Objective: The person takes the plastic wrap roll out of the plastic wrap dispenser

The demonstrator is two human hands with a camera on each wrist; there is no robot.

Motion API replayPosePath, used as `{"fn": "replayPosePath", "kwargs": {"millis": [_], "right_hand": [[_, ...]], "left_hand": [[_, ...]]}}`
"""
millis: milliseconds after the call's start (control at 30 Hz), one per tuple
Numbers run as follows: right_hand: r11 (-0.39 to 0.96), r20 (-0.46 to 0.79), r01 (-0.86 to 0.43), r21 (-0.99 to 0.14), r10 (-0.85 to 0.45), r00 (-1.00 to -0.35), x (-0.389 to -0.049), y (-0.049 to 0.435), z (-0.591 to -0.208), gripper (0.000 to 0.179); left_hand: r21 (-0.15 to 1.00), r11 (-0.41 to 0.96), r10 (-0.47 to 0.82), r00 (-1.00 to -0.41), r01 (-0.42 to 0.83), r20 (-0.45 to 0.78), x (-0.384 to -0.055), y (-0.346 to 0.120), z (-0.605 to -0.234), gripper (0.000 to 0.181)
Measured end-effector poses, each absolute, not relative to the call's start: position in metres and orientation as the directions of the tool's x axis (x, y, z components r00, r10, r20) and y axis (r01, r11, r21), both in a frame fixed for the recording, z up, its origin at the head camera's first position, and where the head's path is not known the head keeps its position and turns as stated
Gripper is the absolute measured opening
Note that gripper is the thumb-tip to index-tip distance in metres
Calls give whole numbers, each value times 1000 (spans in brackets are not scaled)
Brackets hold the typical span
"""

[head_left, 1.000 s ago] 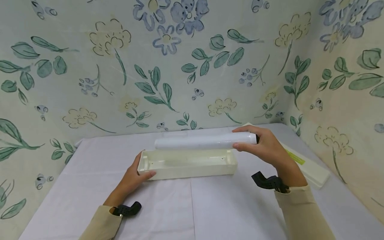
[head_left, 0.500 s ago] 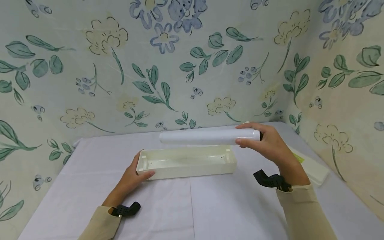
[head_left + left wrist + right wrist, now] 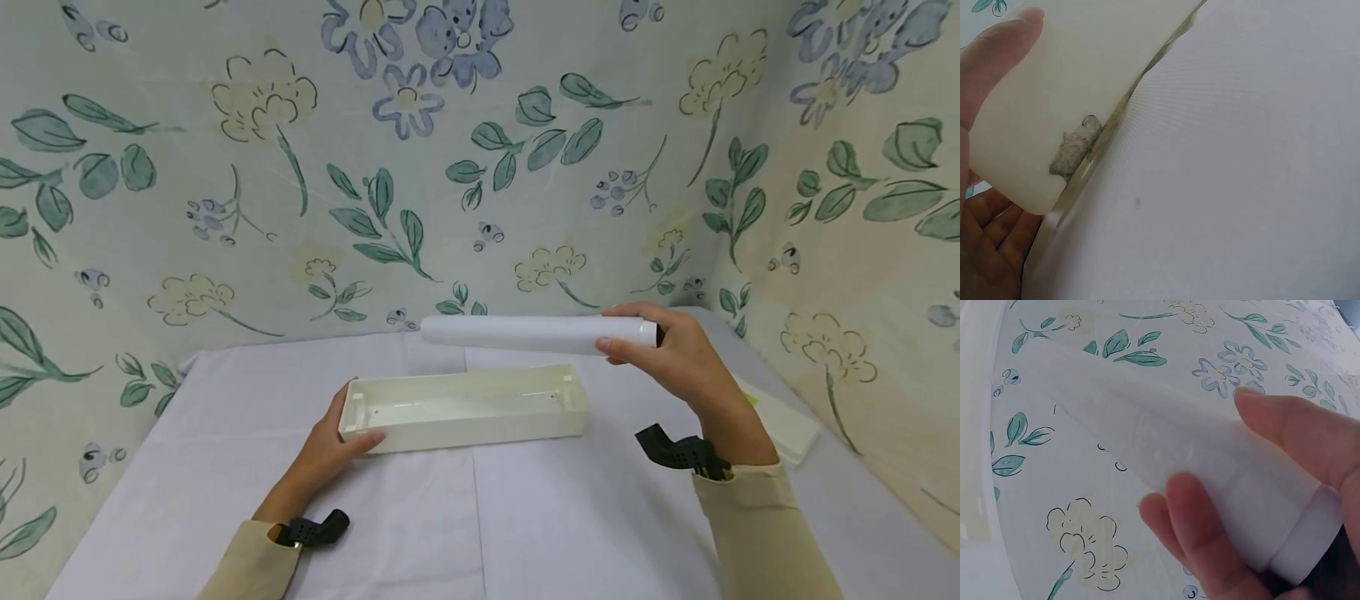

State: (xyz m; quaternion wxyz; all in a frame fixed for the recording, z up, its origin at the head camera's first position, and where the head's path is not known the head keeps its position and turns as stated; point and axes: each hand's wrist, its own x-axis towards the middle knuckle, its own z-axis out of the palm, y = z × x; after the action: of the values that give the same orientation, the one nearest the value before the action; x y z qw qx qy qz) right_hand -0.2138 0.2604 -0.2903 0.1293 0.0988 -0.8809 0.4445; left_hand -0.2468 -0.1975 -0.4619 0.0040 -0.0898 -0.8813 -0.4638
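My right hand point(image 3: 670, 346) grips the right end of a glossy white roll of plastic wrap point(image 3: 510, 333), thumb on the near side and fingers over the far side. The roll is held level in the air, above and behind a long cream plastic box point(image 3: 480, 435). In the right wrist view, fingertips point(image 3: 1191, 500) and thumb close around the roll near its end band. My left hand point(image 3: 333, 437) holds the box's left end, thumb on the front wall and fingers behind. The box has no lid on, and nothing lies inside it. A greyish patch point(image 3: 1075, 147) marks its outer wall.
A long cream lid point(image 3: 783, 425) with a yellow-green label lies at the right, partly hidden behind my right forearm. White cloth point(image 3: 420, 517) covers the table. Flower-patterned walls point(image 3: 480, 167) stand at the back and right.
My right hand has lifted the roll of plastic wrap slightly up and to the right, away from the box. The left hand stays on the box, which has barely moved.
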Motion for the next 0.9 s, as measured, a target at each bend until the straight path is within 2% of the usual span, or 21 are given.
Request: {"fn": "replayPosePath", "kwargs": {"millis": [567,900], "right_hand": [[595,286,-231,-770,-1,-958,-216,266,-289,50],[610,309,-242,-754,5,-951,-217,272,-290,51]], "left_hand": [[818,549,162,-982,171,97,-247,-197,-461,101],[815,554,163,-982,170,94,-247,-198,-461,101]]}}
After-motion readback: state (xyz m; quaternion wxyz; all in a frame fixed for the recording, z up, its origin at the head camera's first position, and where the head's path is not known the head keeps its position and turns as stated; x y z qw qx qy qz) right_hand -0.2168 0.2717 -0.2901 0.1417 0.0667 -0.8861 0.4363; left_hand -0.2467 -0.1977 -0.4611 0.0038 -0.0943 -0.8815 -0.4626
